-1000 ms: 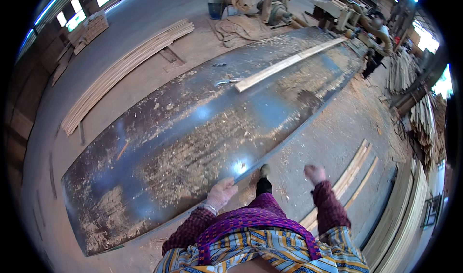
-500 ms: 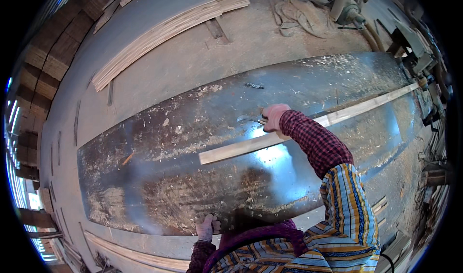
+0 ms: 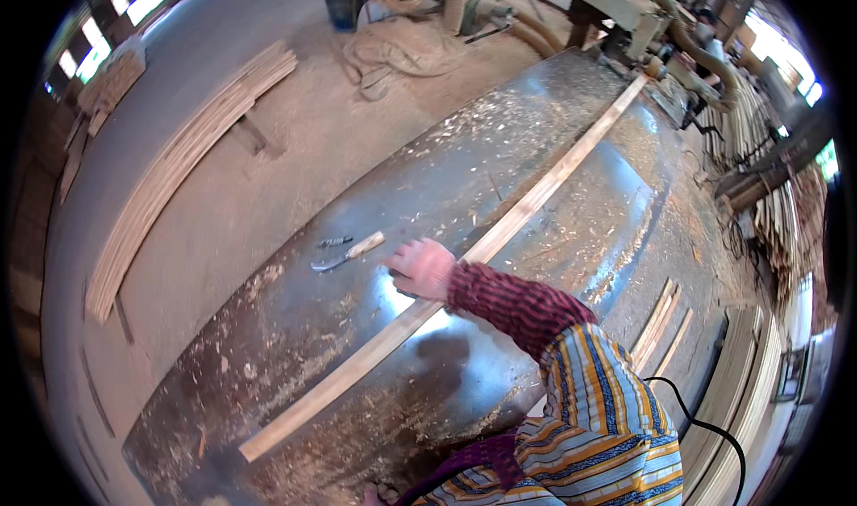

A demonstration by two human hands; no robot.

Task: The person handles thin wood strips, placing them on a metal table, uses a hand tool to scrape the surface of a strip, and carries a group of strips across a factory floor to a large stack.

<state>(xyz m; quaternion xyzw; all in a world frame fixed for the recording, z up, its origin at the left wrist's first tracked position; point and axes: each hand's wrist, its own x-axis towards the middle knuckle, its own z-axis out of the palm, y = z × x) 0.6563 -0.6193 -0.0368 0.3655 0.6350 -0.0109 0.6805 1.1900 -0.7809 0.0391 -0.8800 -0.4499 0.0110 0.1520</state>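
My right hand [image 3: 420,269] is over a long pale wood strip [image 3: 531,204], its fingers stretched out and slightly blurred, holding nothing. Just past its fingertips, a curved-blade knife [image 3: 364,245] with a light wooden handle lies on the dark metal table [image 3: 295,305]. Beside the blade is a small dark object [image 3: 336,241] whose kind I cannot make out. Running diagonally across the table, the strip reaches a machine [image 3: 656,66] at the far right. At the bottom edge, my left hand [image 3: 379,493] is mostly cut off, its fingers curled at the table's near edge.
Wood chips and sawdust cover much of the table. A stack of long boards [image 3: 192,167] lies on the floor at left. More planks [image 3: 736,408] and a black cable [image 3: 714,427] are at right. A blue bucket [image 3: 344,10] stands at the back.
My right hand has let go of the knife, which now lies on the table, and has come back over the strip. The view has turned to the right.
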